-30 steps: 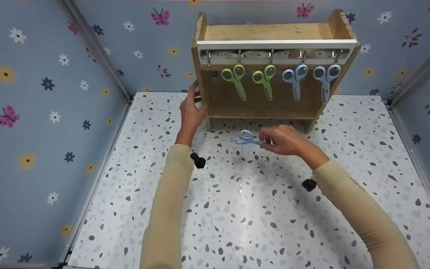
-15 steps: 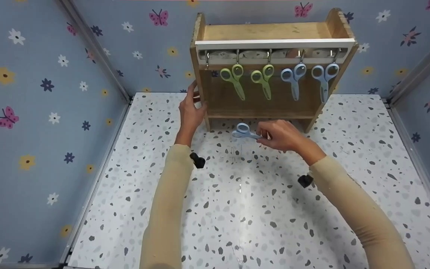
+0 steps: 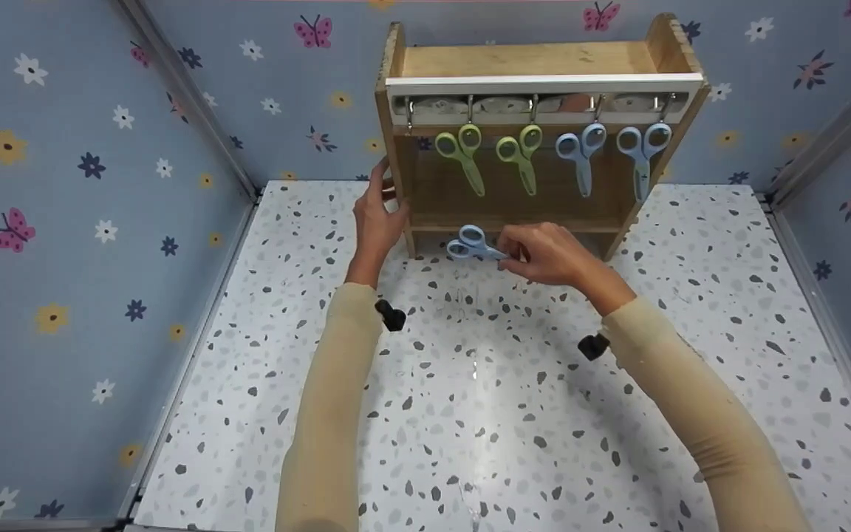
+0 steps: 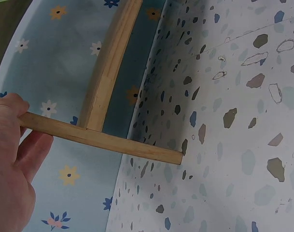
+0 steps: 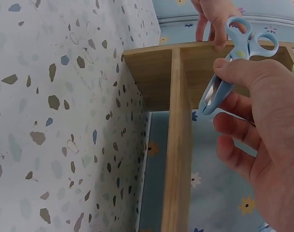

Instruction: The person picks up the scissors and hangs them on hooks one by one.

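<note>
Light-blue scissors (image 3: pixel 479 249) hang in the air in front of the lower part of a wooden rack (image 3: pixel 529 60). My right hand (image 3: pixel 549 255) pinches them by the blade end, thumb against fingers, with the finger loops pointing left and away. In the right wrist view the scissors (image 5: pixel 239 52) show a pale blade cover. At the rack's left side panel, my left hand (image 3: pixel 378 225) holds the panel's edge. The left wrist view has the thumb on one face of this panel (image 4: pixel 103 139) and fingers on the other.
A metal rail (image 3: pixel 544 81) with several hooks runs across the rack's front. Two green scissors (image 3: pixel 473 174) and two blue scissors (image 3: pixel 583 171) hang from it. A leftmost hook (image 3: pixel 410 114) sits beside them. Flower-patterned walls (image 3: pixel 100 295) enclose the speckled table (image 3: pixel 425 414).
My right hand has lifted the blue scissors up and slightly left, from over the table toward the rack's lower shelf. My left hand has stayed on the side panel.
</note>
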`<act>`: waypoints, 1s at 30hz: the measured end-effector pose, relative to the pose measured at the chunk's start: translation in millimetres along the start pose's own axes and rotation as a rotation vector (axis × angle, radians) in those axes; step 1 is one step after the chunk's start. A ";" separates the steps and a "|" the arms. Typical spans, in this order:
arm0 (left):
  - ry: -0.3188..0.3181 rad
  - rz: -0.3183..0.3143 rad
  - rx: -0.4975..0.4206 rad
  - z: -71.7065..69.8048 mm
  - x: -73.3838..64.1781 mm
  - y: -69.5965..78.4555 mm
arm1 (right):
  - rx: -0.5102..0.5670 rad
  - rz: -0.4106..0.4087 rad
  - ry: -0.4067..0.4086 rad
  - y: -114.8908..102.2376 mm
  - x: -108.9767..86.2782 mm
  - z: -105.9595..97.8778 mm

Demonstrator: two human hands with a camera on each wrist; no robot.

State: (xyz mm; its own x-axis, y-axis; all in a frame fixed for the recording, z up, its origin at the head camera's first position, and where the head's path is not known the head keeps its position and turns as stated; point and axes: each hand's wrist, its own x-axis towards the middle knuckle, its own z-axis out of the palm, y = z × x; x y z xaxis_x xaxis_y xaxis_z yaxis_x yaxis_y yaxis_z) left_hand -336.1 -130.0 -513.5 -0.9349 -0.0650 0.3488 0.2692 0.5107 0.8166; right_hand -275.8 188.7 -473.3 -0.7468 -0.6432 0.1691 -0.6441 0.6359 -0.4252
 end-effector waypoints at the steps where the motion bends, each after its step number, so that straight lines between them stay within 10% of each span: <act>1: 0.001 0.000 0.002 -0.2 0.2 0.1 | -0.001 -0.002 0.001 -0.5 1.6 -0.2; 30: 0.015 0.034 -0.023 0.6 1.0 -2.7 | 0.048 0.030 0.104 -25.8 31.7 -13.1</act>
State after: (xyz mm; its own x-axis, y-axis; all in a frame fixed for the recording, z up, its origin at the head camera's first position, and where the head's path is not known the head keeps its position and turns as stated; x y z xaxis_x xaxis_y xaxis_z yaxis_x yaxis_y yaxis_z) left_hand -337.9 -130.9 -515.7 -0.9217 -0.0611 0.3831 0.3059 0.4930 0.8145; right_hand -285.1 157.5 -445.3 -0.7803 -0.5750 0.2459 -0.6144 0.6312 -0.4735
